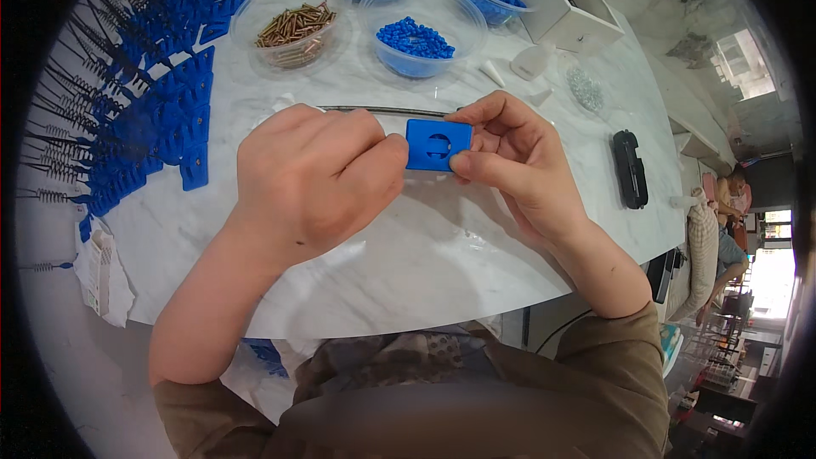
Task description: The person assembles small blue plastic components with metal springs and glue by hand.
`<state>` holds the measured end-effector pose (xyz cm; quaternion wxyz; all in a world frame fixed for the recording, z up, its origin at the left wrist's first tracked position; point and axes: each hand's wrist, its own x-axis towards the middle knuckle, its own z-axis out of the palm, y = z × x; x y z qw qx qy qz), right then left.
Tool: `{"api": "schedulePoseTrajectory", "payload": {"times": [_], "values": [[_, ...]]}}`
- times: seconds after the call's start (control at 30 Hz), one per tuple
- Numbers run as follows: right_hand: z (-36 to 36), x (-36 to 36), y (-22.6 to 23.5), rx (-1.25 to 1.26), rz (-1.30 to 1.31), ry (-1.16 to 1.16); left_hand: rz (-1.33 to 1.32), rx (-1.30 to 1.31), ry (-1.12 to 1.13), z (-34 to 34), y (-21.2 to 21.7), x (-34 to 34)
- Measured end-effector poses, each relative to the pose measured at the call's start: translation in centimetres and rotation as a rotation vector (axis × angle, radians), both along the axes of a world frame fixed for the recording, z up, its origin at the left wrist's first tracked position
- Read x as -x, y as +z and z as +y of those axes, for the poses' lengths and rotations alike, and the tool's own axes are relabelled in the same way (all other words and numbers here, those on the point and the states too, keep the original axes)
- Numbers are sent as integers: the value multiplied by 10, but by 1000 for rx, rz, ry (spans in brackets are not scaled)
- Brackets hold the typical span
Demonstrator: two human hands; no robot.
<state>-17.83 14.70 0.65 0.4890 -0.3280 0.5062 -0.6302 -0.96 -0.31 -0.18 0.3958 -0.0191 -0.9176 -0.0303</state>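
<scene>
Above the grey-veined white counter [476, 280], the curled left hand [319, 178] and pinching right hand [523, 153] grasp opposite ends of a blue rectangular plastic piece [421, 146]. Beyond that piece stand clear tubs [467, 27] of gold-coloured screws [296, 25] and small blue parts [415, 38]; left of it lie flat blue tabs [184, 123] with dark coils [72, 85]; right of it, a black case [630, 170] and, farther off, a person [728, 246].

Room over near tabletop [382, 293], plastic tubs [465, 31] beyond
</scene>
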Motion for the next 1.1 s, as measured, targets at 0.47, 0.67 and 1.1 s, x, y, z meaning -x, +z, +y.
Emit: {"api": "schedulePoseTrajectory", "payload": {"times": [0.47,0.67,1.1], "values": [[1,-7,-6,54,290,-23,-133,-277,23,5,-3,-2],[-1,-7,-11,133,474,-51,-141,-842,-9,10,-7,1],[-1,5,-9,596,1393,-169,-332,-1572,-128,6,1,0]]}}
